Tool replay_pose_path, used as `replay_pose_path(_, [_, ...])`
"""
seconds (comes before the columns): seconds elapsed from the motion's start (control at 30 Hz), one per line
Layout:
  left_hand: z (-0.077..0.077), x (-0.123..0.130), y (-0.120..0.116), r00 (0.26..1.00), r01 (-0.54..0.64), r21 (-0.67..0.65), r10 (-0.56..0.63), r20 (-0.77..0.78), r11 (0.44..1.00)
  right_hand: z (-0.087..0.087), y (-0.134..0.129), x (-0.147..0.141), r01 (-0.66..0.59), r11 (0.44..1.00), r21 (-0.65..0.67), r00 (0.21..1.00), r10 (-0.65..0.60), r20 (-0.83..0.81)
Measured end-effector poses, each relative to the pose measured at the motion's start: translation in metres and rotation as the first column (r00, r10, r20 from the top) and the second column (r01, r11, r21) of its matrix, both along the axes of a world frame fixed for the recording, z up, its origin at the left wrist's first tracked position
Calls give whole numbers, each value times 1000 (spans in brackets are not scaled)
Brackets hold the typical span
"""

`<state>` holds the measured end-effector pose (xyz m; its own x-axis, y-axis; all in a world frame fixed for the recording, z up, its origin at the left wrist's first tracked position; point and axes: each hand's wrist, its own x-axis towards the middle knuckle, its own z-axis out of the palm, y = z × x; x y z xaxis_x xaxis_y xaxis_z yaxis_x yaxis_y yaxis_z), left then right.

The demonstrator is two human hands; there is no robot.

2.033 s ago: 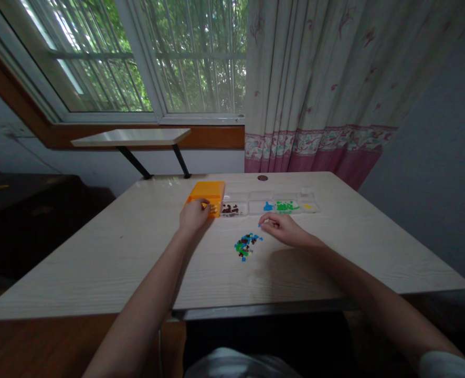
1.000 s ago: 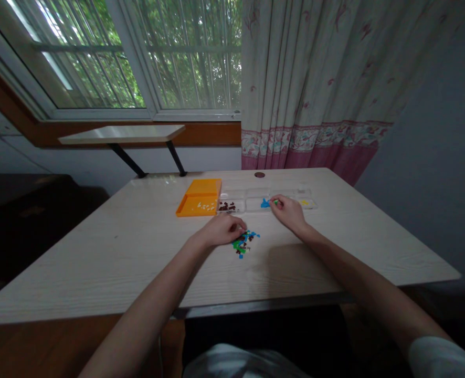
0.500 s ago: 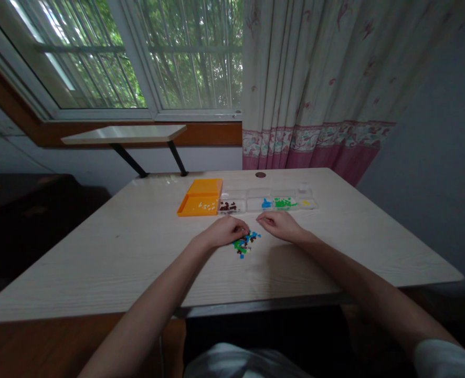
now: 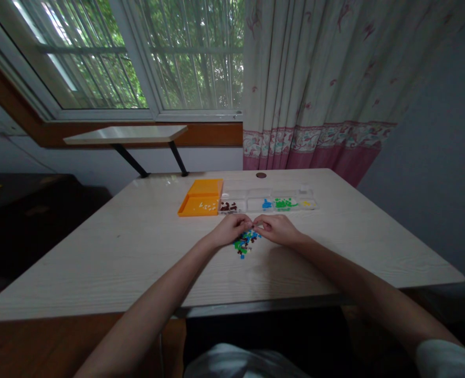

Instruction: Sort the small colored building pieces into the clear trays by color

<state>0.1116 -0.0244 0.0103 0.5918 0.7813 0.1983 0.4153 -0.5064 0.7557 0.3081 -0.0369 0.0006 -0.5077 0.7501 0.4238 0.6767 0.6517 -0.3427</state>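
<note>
My left hand is closed in a pinch just above the far edge of a mixed pile of small plastic pieces in blue, green and dark brown. At its fingertips shows a tiny dark brown piece. My right hand meets it from the other side, thumb and forefinger pinched at the same spot; what they grip is too small to make out. Beyond the hands lies a clear compartment box, with brown pieces, blue pieces, green pieces and yellow pieces in separate compartments.
An open orange case with white pieces stands left of the clear box. All this rests on a pale wooden table. A raised shelf on black legs is at the back left, near the window and curtain.
My right hand has moved left and slightly down, and its fingertips now meet those of my left hand. The left hand has shifted slightly right and up from the pile.
</note>
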Motion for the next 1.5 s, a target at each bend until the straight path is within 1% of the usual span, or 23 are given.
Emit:
replay_pose_path(0.1, [-1, 1, 0, 1000, -26, -12, 26, 13, 1000, 0, 0, 0, 13, 1000, 22, 1000, -13, -2])
replay_pose_path(0.27, [1, 0, -2, 997, -77, 47, 76, 27, 996, 2, 0, 0, 27, 999, 22, 999, -26, -29])
replay_pose_path(0.4, [4, -2, -5, 994, -104, 150, 109, -28, 983, 4, 0, 0, 29, 1000, 1, 999, -29, -44])
replay_pose_path(0.53, [7, -3, -7, 989, -105, 277, 130, -74, 955, 6, -1, -1, 29, 999, -19, 997, -30, -74])
replay_pose_path(0.63, [10, -4, -7, 987, -131, 334, 155, -45, 933, 6, -2, -1, 29, 999, -31, 994, -32, -100])
replay_pose_path(0.7, [13, -5, -7, 980, -190, 348, 197, 16, 918, 7, -5, -1, -15, 999, -37, 997, 12, -78])
replay_pose_path(0.83, [18, -7, -7, 932, -359, 331, 320, 169, 873, 10, -11, -5, -181, 981, -75, 980, 186, 68])
replay_pose_path(0.93, [20, -9, -7, 892, -435, 302, 359, 276, 848, 12, -14, -8, -234, 963, -132, 954, 253, 159])
replay_pose_path(1.07, [19, -9, -6, 857, -473, 271, 368, 360, 838, 14, -13, -9, -214, 963, -161, 949, 244, 200])
replay_pose_path(1.23, [17, -9, -5, 844, -487, 271, 368, 389, 830, 16, -12, -7, -210, 962, -176, 946, 245, 211])
replay_pose_path(1.33, [18, -10, -3, 820, -513, 237, 390, 418, 825, 15, -12, -7, -210, 961, -178, 947, 245, 209])
replay_pose_path(1.43, [20, -15, 2, 773, -582, 202, 457, 441, 788, 14, -12, -6, -217, 960, -174, 948, 250, 196])
replay_pose_path(1.5, [19, -20, 7, 759, -618, 202, 511, 403, 760, 13, -12, -5, -230, 956, -181, 946, 264, 190])
